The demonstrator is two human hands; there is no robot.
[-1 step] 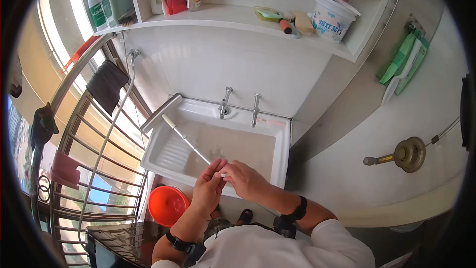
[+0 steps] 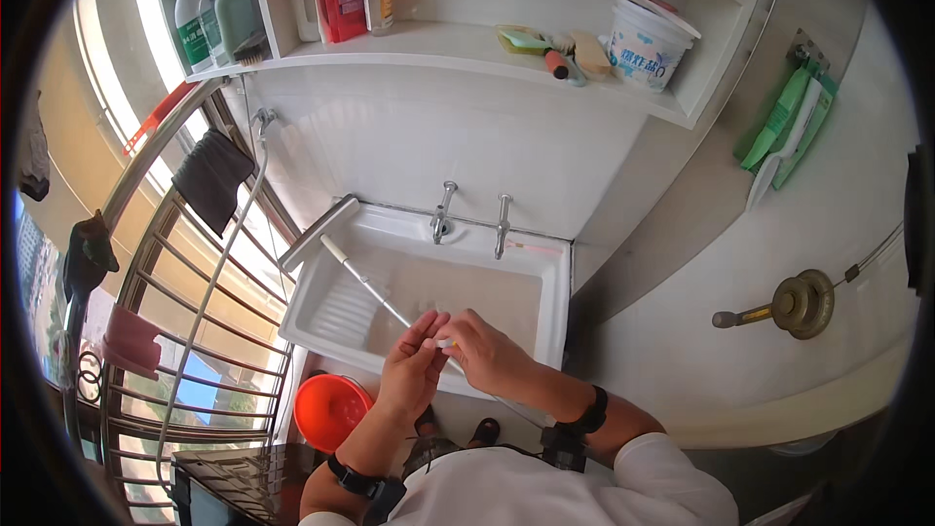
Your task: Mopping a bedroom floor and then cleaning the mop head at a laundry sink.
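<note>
A small white piece [image 2: 445, 343] with a touch of yellow sits between the two hands. The right hand [image 2: 487, 353] pinches it in its fingertips; the left hand [image 2: 411, 366] comes up against it, fingers extended, though I cannot tell whether it grips. The piece looks light, hard and easily dropped, so a fingertip hold on its sides should suit it.

Beneath the hands runs a slim pale pole [image 2: 370, 286], slanting forward and left. It is probably stiff and light for its length, perhaps slippery if wet, best held around the shaft near its middle. At its far end, ahead-left of the hands, a long flat head [image 2: 318, 233] rests across the corner of the sink [image 2: 558, 307].

Straight ahead of the hands stand two metal taps [image 2: 441, 209]; behind-left of them is an orange-red bucket [image 2: 329, 413]. Farther ahead, a white shelf [image 2: 438, 42] holds bottles.
</note>
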